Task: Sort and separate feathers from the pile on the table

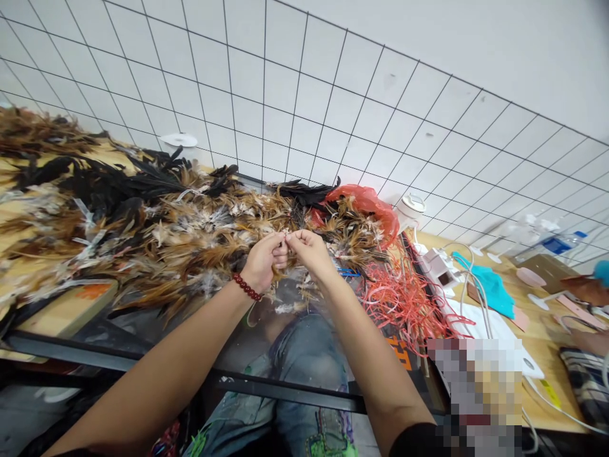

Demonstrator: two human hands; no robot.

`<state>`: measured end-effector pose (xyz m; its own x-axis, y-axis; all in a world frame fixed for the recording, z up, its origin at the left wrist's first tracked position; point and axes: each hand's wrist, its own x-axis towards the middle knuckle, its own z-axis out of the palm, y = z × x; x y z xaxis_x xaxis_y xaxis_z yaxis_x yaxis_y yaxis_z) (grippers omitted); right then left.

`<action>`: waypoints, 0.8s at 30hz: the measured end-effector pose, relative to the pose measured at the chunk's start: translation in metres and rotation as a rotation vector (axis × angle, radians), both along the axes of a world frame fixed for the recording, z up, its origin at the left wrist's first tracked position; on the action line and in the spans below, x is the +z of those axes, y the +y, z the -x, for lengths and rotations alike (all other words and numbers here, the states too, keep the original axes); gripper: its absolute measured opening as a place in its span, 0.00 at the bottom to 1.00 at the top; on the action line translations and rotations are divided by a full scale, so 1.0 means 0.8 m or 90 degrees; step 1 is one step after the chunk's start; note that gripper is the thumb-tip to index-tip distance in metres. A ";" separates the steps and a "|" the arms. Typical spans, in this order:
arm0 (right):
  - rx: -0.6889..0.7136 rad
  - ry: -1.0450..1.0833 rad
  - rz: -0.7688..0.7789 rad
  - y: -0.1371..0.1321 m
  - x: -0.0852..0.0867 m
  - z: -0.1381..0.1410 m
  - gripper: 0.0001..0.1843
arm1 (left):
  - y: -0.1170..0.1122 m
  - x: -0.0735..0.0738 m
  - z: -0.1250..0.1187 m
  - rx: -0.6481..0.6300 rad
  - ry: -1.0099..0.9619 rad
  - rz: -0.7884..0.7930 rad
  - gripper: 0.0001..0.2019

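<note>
My left hand [263, 260], with a dark red bead bracelet [246, 287] at the wrist, is closed with thumb and fingers pinched. Fingertip to fingertip with it, my right hand [310, 252] pinches too. Whatever sits between them is too small to make out. Both hands are just above the near edge of a large heap of brown and cream feathers [204, 228]. Long black feathers [114, 184] lie on its left and far side. Beyond my right hand, a red plastic bag [373, 206] partly wraps more feathers. Something thin and blue [349, 272] shows beside my right wrist.
Tangled pinkish-red strips [399, 295] lie right of my hands. Farther right are a white power adapter [435, 270] with cables, a turquoise cloth [490, 289] and a water bottle [564, 242]. A black wire grid [264, 95] stands behind the table.
</note>
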<state>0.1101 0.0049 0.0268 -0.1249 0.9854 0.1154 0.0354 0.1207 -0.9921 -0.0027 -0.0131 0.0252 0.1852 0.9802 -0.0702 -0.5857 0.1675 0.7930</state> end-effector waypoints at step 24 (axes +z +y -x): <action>-0.058 0.013 0.004 0.015 0.009 -0.021 0.20 | 0.002 -0.009 0.005 -0.124 0.024 -0.061 0.18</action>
